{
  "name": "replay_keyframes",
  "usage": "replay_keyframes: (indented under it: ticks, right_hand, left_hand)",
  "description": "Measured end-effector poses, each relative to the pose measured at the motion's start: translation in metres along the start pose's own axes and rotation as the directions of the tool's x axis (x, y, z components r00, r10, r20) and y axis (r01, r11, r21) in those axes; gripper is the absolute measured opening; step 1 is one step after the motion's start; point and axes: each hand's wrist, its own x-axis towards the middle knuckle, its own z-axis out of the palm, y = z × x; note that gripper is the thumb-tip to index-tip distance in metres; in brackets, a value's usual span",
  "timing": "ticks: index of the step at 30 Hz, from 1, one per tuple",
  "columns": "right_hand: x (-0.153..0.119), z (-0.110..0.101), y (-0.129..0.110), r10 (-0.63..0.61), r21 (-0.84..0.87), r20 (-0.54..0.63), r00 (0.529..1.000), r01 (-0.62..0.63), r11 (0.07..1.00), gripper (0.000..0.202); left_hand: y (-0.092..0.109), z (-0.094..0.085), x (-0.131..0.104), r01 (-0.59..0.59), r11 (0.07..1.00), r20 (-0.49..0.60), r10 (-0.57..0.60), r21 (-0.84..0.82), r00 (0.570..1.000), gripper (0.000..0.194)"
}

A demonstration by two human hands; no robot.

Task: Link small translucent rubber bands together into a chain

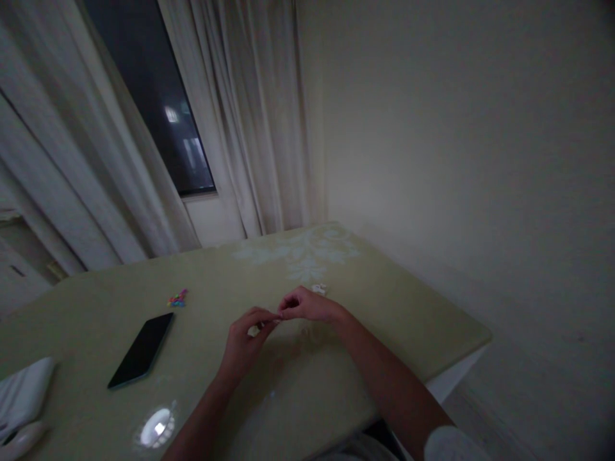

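Over the middle of the table, my left hand (247, 336) and my right hand (305, 303) meet at the fingertips. Both are closed in a pinch. Between them is something tiny and pale, too small to name. Just beyond my right hand lies a little cluster of small white pieces (319, 289) on the table. Farther left sits a small pile of brightly coloured pieces (177, 298), in pink, yellow, green and blue.
A dark phone or tablet (142, 349) lies flat on the greenish table (206, 282). Near the front left are a shiny round object (157, 427) and a white item (26, 394) at the frame edge. Curtains (259, 115) and a wall (456, 160) stand behind.
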Motion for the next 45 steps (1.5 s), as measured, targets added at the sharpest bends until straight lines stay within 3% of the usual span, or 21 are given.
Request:
replay_keyframes:
  ticks: [8,14,19,24,29,33,35,37,42,45]
  right_hand:
    - [-0.008,-0.02,0.009,0.161,-0.268,0.08,0.984,-0.134,0.954,0.009]
    - [-0.003,0.002,0.003,0.098,-0.546,-0.134,0.986,-0.156,0.823,0.015]
    - [0.002,0.022,0.002,0.156,-0.646,-0.177,0.972,-0.235,0.726,0.016]
    - [0.003,0.026,0.006,0.194,-0.649,-0.138,0.971,-0.237,0.723,0.013]
    - [0.003,0.016,0.002,0.175,-0.58,-0.094,0.98,-0.196,0.791,0.018]
    - [0.004,0.009,0.002,0.062,-0.273,-0.023,0.998,-0.066,0.96,0.02]
    - [0.005,0.009,0.003,0.028,-0.096,0.005,1.0,-0.027,0.995,0.016]
    - [0.005,0.011,0.003,0.038,-0.025,0.028,0.999,-0.037,0.999,0.013]
    - [0.004,0.006,0.003,0.025,0.022,0.028,0.999,-0.026,0.999,0.014]
    - [0.001,-0.005,0.006,0.042,-0.077,0.02,0.999,-0.041,0.996,0.015]
  left_hand:
    - [-0.002,0.0,-0.001,0.068,0.995,-0.047,-0.065,0.078,0.997,0.014]
    - [-0.005,-0.001,0.0,0.114,0.99,-0.108,-0.105,0.084,0.989,0.018]
    - [-0.009,-0.002,0.0,0.118,0.991,-0.115,-0.111,0.058,0.987,0.013]
    - [-0.012,-0.001,0.0,0.022,0.999,-0.085,-0.019,0.031,0.996,0.01]
    - [-0.013,-0.003,0.0,0.055,0.997,-0.069,-0.051,0.05,0.996,0.01]
    - [-0.014,-0.001,-0.002,0.061,0.998,-0.02,-0.061,0.011,0.998,0.017]
    - [-0.014,0.0,-0.002,0.04,0.999,0.007,-0.04,-0.013,0.999,0.016]
    - [-0.014,0.0,-0.002,0.016,1.0,0.012,-0.016,-0.025,1.0,0.015]
    - [-0.01,-0.002,0.0,-0.052,0.998,-0.008,0.052,-0.024,0.999,0.011]
    - [-0.005,-0.001,0.001,-0.048,0.999,-0.027,0.048,0.001,0.999,0.011]
